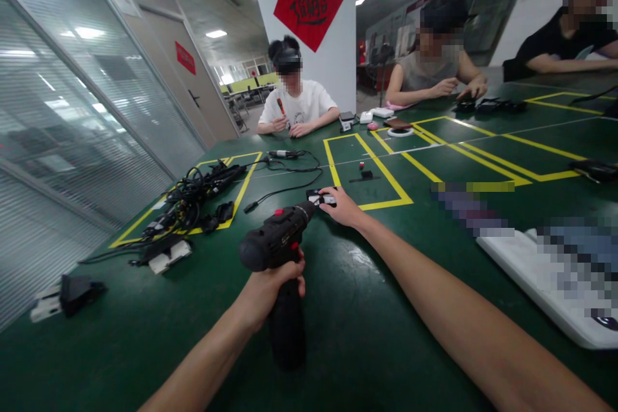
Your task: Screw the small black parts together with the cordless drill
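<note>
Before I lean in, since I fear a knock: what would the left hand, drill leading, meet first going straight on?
Probably the small black-and-white part held by the right hand: the drill in the left hand points at it, though whether they touch is unclear.

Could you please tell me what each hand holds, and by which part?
Left hand: black plastic power drill, by its handle. Right hand: small black-and-white piece, by its right end.
</note>
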Available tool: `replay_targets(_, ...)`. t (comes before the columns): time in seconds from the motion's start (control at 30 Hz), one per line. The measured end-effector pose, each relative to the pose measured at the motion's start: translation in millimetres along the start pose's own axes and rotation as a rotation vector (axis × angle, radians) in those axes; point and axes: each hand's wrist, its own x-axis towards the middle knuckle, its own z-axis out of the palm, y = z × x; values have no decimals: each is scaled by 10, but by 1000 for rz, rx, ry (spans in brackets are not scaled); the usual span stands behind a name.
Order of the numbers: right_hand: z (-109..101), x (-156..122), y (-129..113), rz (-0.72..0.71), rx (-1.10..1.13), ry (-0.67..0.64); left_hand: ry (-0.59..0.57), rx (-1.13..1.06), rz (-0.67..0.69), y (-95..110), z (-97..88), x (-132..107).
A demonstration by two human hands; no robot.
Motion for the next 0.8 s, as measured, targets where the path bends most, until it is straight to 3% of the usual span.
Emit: replay_targets(0.8,-29,35,11,-1,76,-27,0,20,-38,39,24,-11)
